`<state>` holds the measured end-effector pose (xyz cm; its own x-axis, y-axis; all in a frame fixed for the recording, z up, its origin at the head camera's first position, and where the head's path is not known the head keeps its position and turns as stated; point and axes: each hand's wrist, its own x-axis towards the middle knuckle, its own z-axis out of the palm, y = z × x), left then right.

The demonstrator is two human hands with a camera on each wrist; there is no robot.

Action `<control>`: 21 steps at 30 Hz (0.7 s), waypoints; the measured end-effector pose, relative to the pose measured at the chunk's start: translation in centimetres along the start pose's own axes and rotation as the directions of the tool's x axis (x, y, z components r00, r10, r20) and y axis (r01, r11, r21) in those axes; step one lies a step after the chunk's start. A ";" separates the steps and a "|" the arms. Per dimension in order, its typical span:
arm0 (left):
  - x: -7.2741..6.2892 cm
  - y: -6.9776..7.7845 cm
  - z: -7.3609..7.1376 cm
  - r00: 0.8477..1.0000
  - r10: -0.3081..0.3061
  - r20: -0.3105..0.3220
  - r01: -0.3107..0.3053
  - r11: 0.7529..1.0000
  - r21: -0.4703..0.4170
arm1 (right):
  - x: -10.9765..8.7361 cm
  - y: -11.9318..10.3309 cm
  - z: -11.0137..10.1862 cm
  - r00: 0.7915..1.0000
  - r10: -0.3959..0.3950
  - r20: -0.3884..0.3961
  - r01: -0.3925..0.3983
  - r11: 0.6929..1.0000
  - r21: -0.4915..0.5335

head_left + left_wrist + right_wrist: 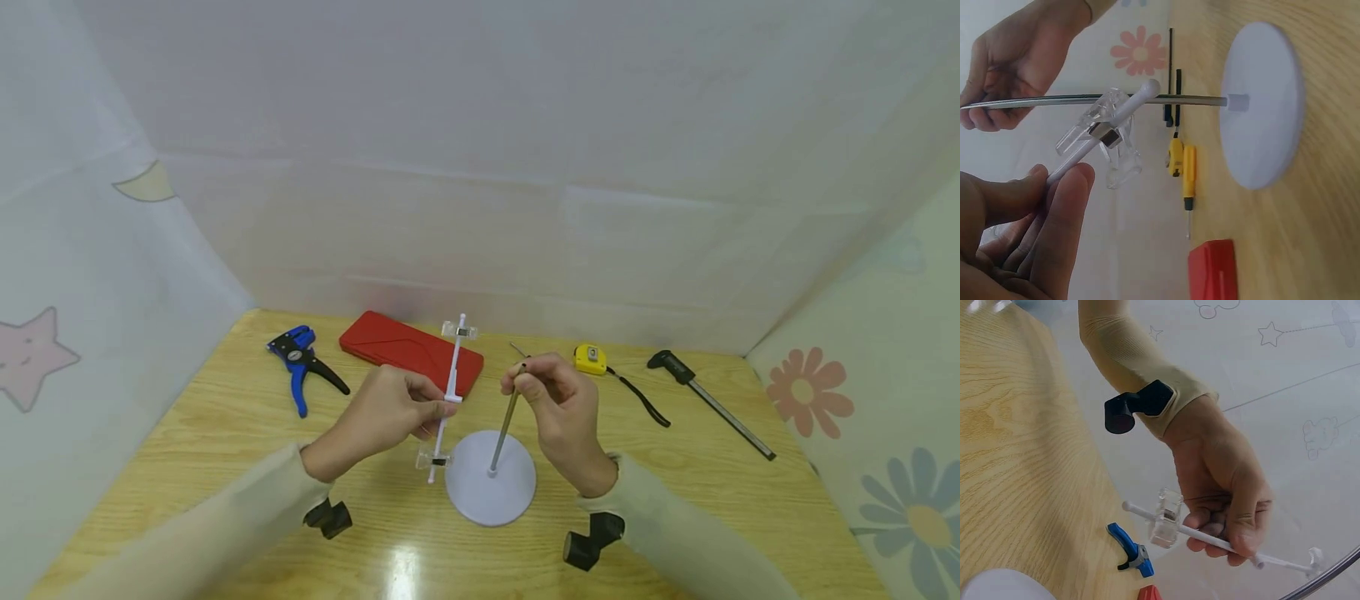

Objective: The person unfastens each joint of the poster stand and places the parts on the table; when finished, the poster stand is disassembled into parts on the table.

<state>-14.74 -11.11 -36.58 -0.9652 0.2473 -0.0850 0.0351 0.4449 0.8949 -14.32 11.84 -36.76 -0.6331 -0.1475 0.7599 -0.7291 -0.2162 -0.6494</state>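
My left hand (393, 408) pinches a slim white bar (454, 371) near its middle, between thumb and fingers. Each end of the bar carries a clear plastic clip (459, 331) with a small metal band. A short white stub juts from the bar's middle beside the fingertips. My right hand (562, 408) pinches the top of a metal rod (506, 429). This rod rises from a small socket on a round white base (487, 500) standing on the table. In the left wrist view, the near clip (1113, 134) overlaps the rod, left of the base (1266, 106).
Behind the hands lie a blue and black wire stripper (297, 354), a flat red case (408, 350), and a yellow tape measure (590, 359) with a black strap. A caliper (712, 404) is at the right. A yellow screwdriver (1189, 172) shows in the left wrist view.
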 end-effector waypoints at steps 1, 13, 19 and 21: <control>0.0 -0.5 0.2 1.000 -0.015 -0.004 0.015 1.000 -0.009 | 0.0 0.0 0.0 1.000 0.001 0.000 -0.001 1.000 0.002; 0.2 -5.4 2.0 0.991 -0.135 0.001 0.135 0.989 -0.069 | 0.0 0.0 0.1 1.000 0.004 -0.012 -0.004 1.000 0.000; -0.3 -7.1 2.5 0.982 -0.185 0.033 0.187 0.978 -0.092 | -0.1 0.1 0.1 1.000 0.000 -0.012 0.000 1.000 -0.001; -0.5 -7.6 2.5 0.981 -0.190 0.047 0.194 0.976 -0.096 | -0.1 0.1 0.1 1.000 0.003 -0.011 -0.003 1.000 0.001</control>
<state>-13.92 -12.41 -44.44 -0.9410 0.1983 -0.2743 -0.1779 0.3994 0.8993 -14.30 11.76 -36.88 -0.6385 -0.1377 0.7572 -0.7265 -0.2168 -0.6520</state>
